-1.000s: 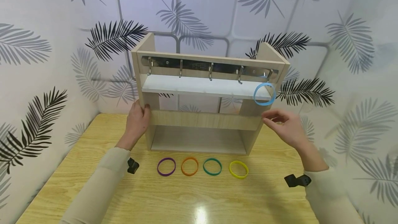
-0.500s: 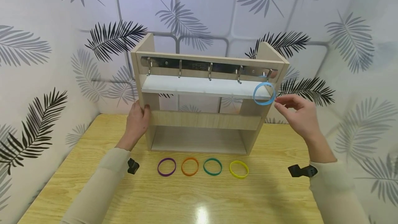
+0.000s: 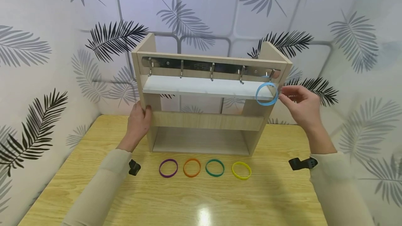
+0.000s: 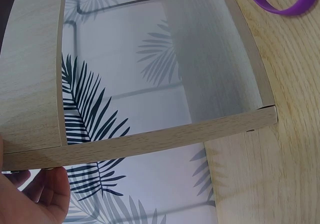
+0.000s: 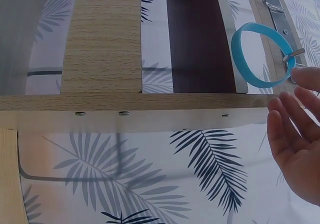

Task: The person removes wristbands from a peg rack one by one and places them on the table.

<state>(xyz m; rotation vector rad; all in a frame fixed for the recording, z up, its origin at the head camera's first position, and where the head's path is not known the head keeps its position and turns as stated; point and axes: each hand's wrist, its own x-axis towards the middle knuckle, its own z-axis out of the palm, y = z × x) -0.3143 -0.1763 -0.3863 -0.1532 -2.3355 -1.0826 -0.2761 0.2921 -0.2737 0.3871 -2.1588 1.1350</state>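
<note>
My left hand (image 3: 138,119) grips the left side panel of a pale wooden rack (image 3: 201,120), its thumb on the front edge and fingers on the outer face. A light blue silicone wristband (image 3: 258,95) hangs from the rightmost metal hook (image 5: 295,55). Beside that band, my right hand (image 3: 303,107) has loosely bent fingers, with fingertips right at the rack's right side panel. In the right wrist view, the thumb (image 5: 306,78) overlaps the band's edge. Purple (image 3: 168,168), orange (image 3: 192,168), green (image 3: 215,168) and yellow (image 3: 241,171) wristbands lie in a row before the rack.
A metal strip (image 3: 196,65) with several hooks runs along the rack's top front. Below it are a white shelf (image 3: 194,85) and a lower compartment (image 3: 201,140). The rack stands on a wood-grain table (image 3: 176,201), close to leaf-patterned walls (image 3: 201,6).
My right hand has risen along the rack's right side, from below the blue wristband to beside it. The left hand and the wristbands have stayed in place.
</note>
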